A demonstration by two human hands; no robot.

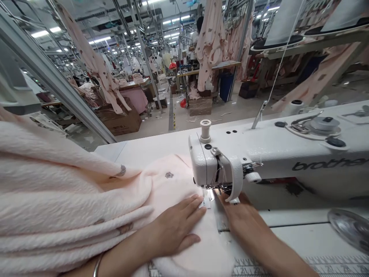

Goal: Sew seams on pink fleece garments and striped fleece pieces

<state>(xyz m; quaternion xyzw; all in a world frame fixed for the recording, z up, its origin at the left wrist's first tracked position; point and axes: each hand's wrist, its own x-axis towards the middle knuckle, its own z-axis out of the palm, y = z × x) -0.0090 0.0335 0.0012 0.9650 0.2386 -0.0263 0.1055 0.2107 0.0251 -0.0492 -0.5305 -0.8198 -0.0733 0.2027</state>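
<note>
As it drapes, fleece (164, 192): seems soft; press flat beside machine (201, 161).
Left hand (175, 225): spread.
Right hand (236, 212): grip hidden, can't tell.

The fingers of the right hand (242, 217) were partly hidden behind the sewing machine (276, 150), their grip unclear. The left edge cropped the pale pink fabric (72, 204); the top edge cropped the thread cones (284, 23). Marks on the white label (206, 203) were too small to read.
</note>
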